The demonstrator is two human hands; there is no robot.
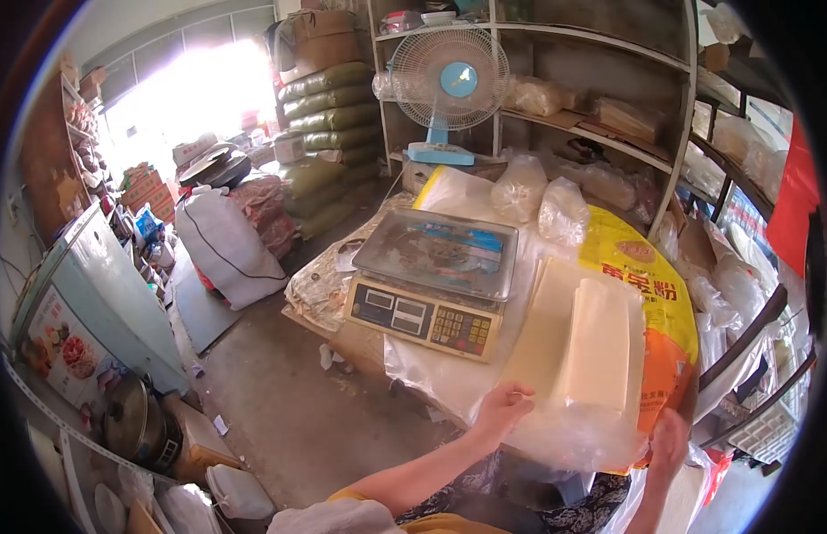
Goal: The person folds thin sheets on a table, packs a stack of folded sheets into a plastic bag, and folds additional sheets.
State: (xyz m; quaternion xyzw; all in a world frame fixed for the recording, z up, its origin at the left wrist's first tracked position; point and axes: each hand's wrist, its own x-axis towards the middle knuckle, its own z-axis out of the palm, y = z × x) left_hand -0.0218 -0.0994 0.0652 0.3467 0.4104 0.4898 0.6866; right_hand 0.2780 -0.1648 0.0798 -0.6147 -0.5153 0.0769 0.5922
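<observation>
A stack of pale cream sheets (pixel 600 347) lies on the table in clear plastic, whose loose end bunches toward the front edge. My left hand (pixel 504 411) is at the left front corner of this plastic, fingers curled together; what they pinch is too small to make out. To the right of the plastic's front end is my right hand (pixel 670 438), blurred, its fingers not clearly shown. Left of the sheets stands a digital scale (pixel 422 316) with a metal tray. Under the sheets' right side lies a yellow and orange printed sack (pixel 667 356).
Two filled clear bags (pixel 563 212) sit behind the scale. A blue fan (pixel 449 89) stands at the back before shelves (pixel 600 36). Stacked green sacks (pixel 329 116) and a white sack (pixel 225 245) are left. A wire rack (pixel 743 338) borders the right.
</observation>
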